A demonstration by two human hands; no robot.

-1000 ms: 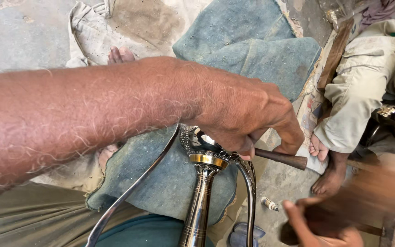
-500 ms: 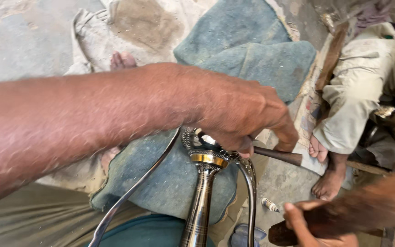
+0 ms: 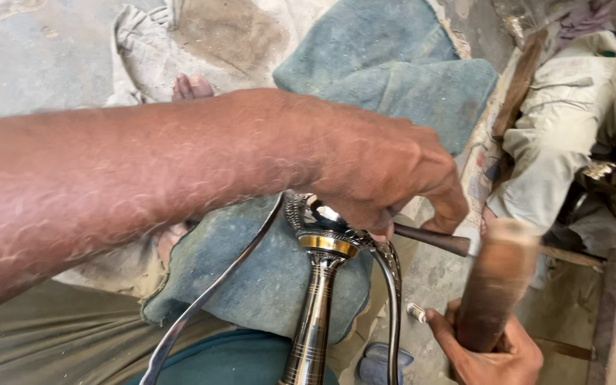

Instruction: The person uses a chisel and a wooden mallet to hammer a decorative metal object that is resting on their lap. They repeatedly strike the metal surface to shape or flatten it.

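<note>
Gripping the punch (image 3: 433, 240) in my left hand (image 3: 386, 178) against the metal piece (image 3: 322, 239), right hand (image 3: 490, 356) clenched round the mallet (image 3: 493, 285), I'd strike square.

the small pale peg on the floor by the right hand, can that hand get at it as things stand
Probably not at once: the right hand is wrapped round a brown wooden mallet. The small pale peg lies just beside its thumb with nothing lying between them.
</note>
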